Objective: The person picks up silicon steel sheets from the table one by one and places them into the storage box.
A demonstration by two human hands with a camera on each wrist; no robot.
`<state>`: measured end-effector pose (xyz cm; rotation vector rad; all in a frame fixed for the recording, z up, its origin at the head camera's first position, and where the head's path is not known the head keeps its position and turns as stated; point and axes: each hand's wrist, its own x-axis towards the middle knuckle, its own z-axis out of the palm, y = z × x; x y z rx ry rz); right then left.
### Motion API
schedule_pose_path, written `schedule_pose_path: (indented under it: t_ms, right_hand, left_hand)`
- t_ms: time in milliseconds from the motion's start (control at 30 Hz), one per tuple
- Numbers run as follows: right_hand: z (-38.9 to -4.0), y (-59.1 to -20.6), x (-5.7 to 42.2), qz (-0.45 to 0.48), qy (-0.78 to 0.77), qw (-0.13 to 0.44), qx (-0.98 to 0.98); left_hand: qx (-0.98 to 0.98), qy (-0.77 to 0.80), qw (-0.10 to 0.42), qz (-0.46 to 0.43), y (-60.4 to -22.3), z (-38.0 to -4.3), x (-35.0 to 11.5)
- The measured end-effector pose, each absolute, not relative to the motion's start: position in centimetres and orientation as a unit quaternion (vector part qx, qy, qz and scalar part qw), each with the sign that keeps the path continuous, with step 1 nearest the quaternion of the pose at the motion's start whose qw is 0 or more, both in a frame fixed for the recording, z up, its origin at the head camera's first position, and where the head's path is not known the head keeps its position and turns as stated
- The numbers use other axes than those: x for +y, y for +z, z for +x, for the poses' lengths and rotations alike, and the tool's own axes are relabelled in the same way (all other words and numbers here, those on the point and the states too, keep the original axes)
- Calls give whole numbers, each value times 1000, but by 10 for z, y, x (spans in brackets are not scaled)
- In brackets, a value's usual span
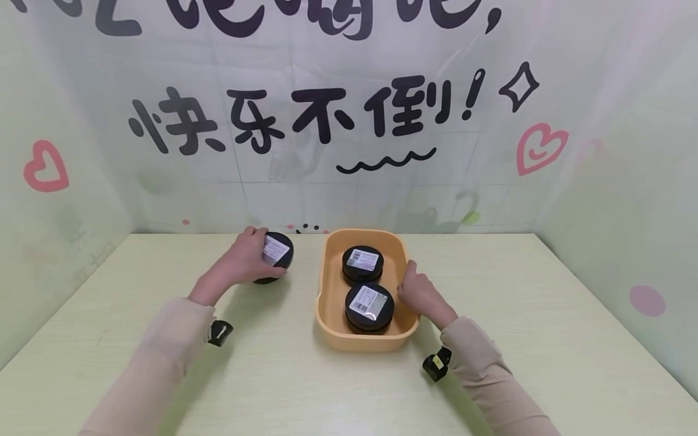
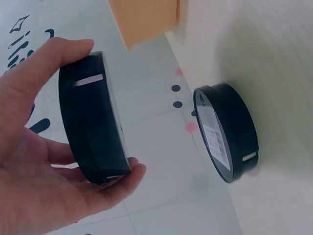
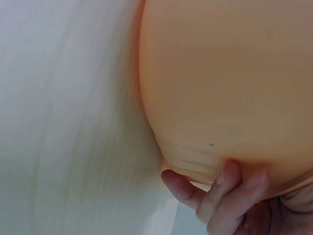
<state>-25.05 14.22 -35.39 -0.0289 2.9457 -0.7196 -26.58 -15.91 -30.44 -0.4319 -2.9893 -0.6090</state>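
Note:
My left hand (image 1: 248, 257) grips a round black container (image 2: 93, 117) by its sides, thumb on one edge and fingers on the other. It is held above the table. A second round black container (image 2: 227, 132) with a white label stands on the table close by; the head view mostly hides one behind the other. Two more black containers, a far one (image 1: 362, 261) and a near one (image 1: 369, 306), lie label-up in an orange tray (image 1: 334, 303). My right hand (image 1: 422, 293) holds the tray's right rim, its fingers against the outer wall (image 3: 220, 98).
The pale wooden table (image 1: 262, 375) runs back to a printed wall sheet (image 1: 305, 200) with black lettering. More printed sheeting stands at both sides. A small black camera (image 1: 220, 332) sits at the left wrist, another camera (image 1: 437, 363) at the right.

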Motion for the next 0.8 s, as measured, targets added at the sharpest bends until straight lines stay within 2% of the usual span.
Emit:
schedule_pose_path:
  t_ms: [400,800]
  right_hand:
    - [-251,-355,142,0,-235,59,970]
    - [-252,-356,144,-5,-235,54,971]
  left_hand:
    - [-947,-223,80,-216,-304,-274,-124]
    - [-949,-214,41,-228,-300,-284,-92]
